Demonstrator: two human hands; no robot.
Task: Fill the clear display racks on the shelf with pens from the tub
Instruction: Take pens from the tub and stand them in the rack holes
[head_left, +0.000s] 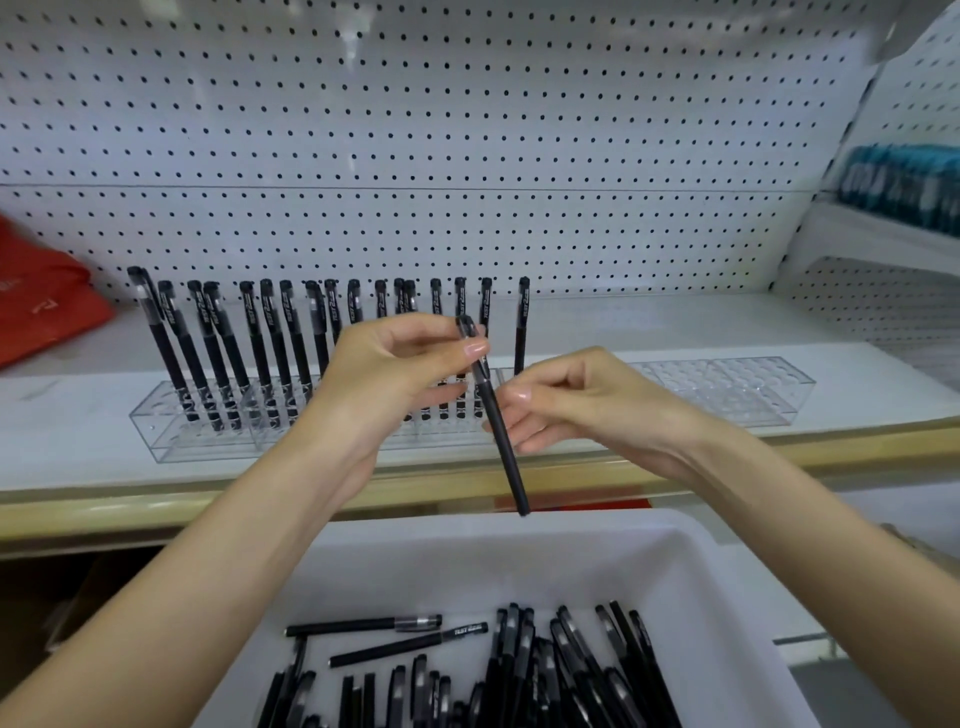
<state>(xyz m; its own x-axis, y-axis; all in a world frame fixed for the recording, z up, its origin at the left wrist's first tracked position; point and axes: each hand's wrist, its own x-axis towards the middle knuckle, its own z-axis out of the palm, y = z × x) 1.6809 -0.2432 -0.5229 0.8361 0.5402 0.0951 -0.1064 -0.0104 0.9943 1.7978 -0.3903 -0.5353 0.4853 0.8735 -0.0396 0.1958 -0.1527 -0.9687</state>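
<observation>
**Item:** held pen (491, 410), black, capped and tilted with the cap uppermost. Its lower end hangs past the front edge of the shelf (78, 415), over the far rim of the tub (519, 535).

**Left hand** (395, 374): thumb and forefinger pinch the pen just below the cap.

**Right hand** (571, 400): loosely curled, fingertips at mid-barrel. Cannot tell whether it grips or only touches.

**Hazards:**
- The pinch sits at one end, so the pen may swing or slip in a hand-over and drop into the tub or past it.
- The rack holes are narrow, and a slanted entry could miss.
- A wrist brushing the standing pens (291, 353) could tip them or shift the left rack (156, 426).

**Obstructions:** the standing row crowds the left rack, and both hands hide its middle.

**Also present:**
- Right rack (727, 389), along the shelf's front edge and nearly bare.
- Loose pens (519, 675) in the tub.
- Red bag (41, 301) at the back-left corner.
- Pegboard (467, 156) behind.
</observation>
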